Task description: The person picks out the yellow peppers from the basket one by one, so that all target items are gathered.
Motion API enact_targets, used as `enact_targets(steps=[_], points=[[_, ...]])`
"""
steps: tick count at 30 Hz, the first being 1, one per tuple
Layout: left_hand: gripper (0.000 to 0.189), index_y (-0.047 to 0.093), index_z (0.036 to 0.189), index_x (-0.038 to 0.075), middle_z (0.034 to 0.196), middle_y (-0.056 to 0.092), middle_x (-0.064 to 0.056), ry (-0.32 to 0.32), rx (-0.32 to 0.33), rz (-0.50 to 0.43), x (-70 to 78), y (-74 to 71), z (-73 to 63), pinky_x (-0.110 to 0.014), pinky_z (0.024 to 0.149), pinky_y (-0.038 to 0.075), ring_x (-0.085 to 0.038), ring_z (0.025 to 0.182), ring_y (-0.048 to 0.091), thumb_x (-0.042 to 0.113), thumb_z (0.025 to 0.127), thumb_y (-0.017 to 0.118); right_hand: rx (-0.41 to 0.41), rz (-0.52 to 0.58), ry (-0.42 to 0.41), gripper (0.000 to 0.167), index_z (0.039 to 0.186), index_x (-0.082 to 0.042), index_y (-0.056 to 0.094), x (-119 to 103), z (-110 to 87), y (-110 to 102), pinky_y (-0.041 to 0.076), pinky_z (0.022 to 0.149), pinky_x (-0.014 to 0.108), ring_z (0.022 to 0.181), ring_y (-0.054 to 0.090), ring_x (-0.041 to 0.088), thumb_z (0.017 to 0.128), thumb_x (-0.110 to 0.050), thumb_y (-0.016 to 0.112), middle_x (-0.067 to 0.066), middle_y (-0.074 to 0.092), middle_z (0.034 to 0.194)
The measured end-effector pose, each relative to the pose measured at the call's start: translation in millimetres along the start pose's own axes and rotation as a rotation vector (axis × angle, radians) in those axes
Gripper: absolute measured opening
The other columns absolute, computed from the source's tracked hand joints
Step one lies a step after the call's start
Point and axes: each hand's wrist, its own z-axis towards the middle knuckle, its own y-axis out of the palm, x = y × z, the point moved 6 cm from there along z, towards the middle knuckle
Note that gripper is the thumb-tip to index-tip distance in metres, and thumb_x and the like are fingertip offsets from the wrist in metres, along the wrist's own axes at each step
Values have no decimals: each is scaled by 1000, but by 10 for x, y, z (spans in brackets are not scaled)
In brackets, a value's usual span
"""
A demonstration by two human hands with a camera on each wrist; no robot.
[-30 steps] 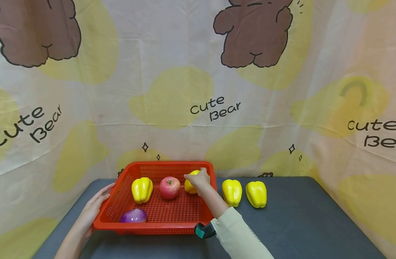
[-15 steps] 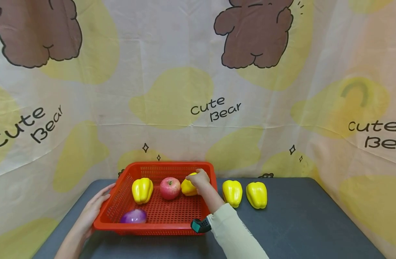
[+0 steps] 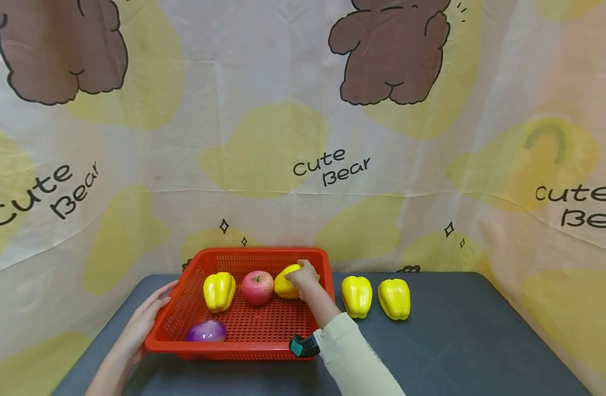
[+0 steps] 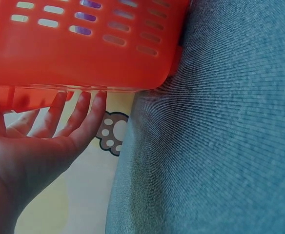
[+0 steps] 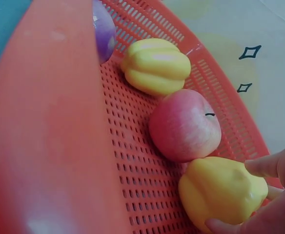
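Observation:
In the head view, my left hand (image 3: pixel 138 324) lies along the left side of a red slotted plastic basket (image 3: pixel 258 346). Its fingers reach out fairly straight, fingertips touching the basket's outside in the left wrist view. My right hand (image 3: pixel 307 278), inside the basket's right end, pinches a yellow bell pepper (image 5: pixel 220 192) between thumb and fingers. That pepper is tipped over and touches a red apple (image 5: pixel 184 126). Left of the apple sits another yellow bell pepper (image 3: pixel 219 291). A glossy purple vegetable (image 3: pixel 206 331), its kind unclear, lies at the front left, partly hidden by the rim.
Two more yellow bell peppers (image 3: pixel 356 297) stand on the dark grey table (image 3: pixel 456 330), just right of the basket. A printed cloth (image 3: pixel 263 148) hangs behind the table. My right wrist wears a black band (image 3: pixel 304 346).
My right hand has moved left with the bell pepper, which has tilted and come up against the apple. The apple has shifted slightly left. My left hand stays at the basket.

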Motion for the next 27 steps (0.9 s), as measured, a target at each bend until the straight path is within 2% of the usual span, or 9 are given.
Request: enact_targets(steps=[5, 9, 17, 27], points=[[58, 18, 170, 19, 126, 59, 17, 6, -3, -4, 5, 7, 7, -37, 93, 62, -6, 106, 69, 35, 117, 33, 26, 26, 14, 53, 144, -1, 58, 29, 16, 4, 51, 104, 53, 123, 46, 41, 93, 6, 70, 27, 53, 136], [58, 18, 170, 20, 131, 58, 14, -1, -4, -3, 0, -1, 8, -38, 93, 62, -6, 106, 69, 36, 117, 33, 46, 17, 22, 52, 143, -3, 60, 37, 11, 3, 53, 102, 52, 123, 50, 41, 93, 4, 72, 27, 54, 137], [57, 18, 170, 20, 128, 58, 16, 3, -8, -5, 0, 1, 9, -37, 93, 62, -6, 107, 69, 35, 117, 32, 24, 28, 35, 53, 145, -4, 58, 37, 16, 11, 55, 99, 49, 120, 54, 40, 94, 0, 73, 26, 54, 140], [58, 17, 170, 20, 129, 58, 16, 7, -11, -11, -2, 0, 20, -38, 93, 62, -6, 106, 69, 36, 117, 33, 1, 35, 13, 52, 143, -2, 60, -72, -30, -32, 54, 98, 50, 121, 52, 41, 93, 2, 72, 27, 55, 137]])
